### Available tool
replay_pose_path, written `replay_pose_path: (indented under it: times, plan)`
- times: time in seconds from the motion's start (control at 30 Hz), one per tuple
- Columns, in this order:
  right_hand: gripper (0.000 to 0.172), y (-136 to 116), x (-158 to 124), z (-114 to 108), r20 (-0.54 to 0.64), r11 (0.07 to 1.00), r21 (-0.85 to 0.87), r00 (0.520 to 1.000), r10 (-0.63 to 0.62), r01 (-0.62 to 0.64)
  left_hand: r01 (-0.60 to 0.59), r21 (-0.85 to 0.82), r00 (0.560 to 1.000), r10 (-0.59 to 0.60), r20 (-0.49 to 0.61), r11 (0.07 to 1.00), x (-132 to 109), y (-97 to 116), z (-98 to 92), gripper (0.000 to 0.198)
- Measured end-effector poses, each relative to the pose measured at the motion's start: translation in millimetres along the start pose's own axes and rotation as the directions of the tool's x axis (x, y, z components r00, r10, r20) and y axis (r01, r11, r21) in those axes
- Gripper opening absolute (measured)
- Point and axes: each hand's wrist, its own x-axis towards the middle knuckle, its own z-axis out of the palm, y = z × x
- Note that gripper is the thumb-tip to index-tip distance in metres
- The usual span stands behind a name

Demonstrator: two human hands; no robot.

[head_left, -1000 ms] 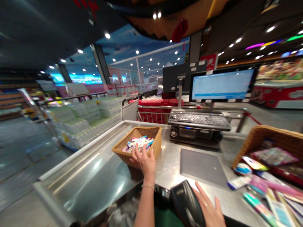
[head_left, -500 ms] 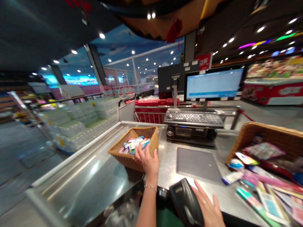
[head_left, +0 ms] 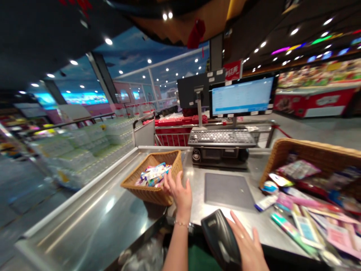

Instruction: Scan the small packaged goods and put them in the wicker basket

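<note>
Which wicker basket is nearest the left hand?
The wicker basket left of the grey mat: the left hand is at its near right corner. The other basket, right of the mat, has packets before it.

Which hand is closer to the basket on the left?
Left. The left hand is at that basket's near right corner; the right hand is farther away, beside the black scanner.

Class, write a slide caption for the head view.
Left hand at a brown wicker basket of small colourful packets; right hand beside a black handheld scanner.
</note>
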Motion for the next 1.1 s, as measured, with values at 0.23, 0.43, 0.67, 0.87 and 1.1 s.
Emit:
replay_pose_path:
  times: [0.23, 0.43, 0.67, 0.87, 1.1]
  plan:
    - [0.045, 6.9, -2.9, -9.6, 0.094, 0.999, -0.041, 0.995, 0.013, -0.009, 0.001, -0.029, 0.999, 0.0, 0.054, 1.0, -9.0, 14.4, 3.8, 0.027]
    - [0.049, 9.7, -2.1, -24.6, 0.139, 1.0, -0.023, 0.99, -0.003, 0.006, -0.013, -0.046, 0.997, 0.016, 0.075, 0.999, -17.3, 26.3, 8.7, 0.027]
    - [0.051, 15.0, -5.5, -30.3, 0.119, 1.0, -0.005, 0.993, 0.011, -0.011, -0.027, -0.087, 0.993, 0.037, 0.108, 0.996, -25.4, 39.2, 12.0, 0.028]
    - [0.048, 20.6, -11.7, -27.8, 0.106, 0.997, 0.006, 0.991, 0.077, -0.078, -0.033, -0.087, 0.988, 0.045, 0.146, 0.996, -32.0, 49.2, 15.0, 0.028]
    - [0.051, 25.4, -13.6, -37.3, 0.141, 0.996, 0.007, 0.986, 0.091, -0.093, -0.038, -0.11, 0.984, 0.056, 0.171, 0.993, -40.6, 60.2, 21.4, 0.028]
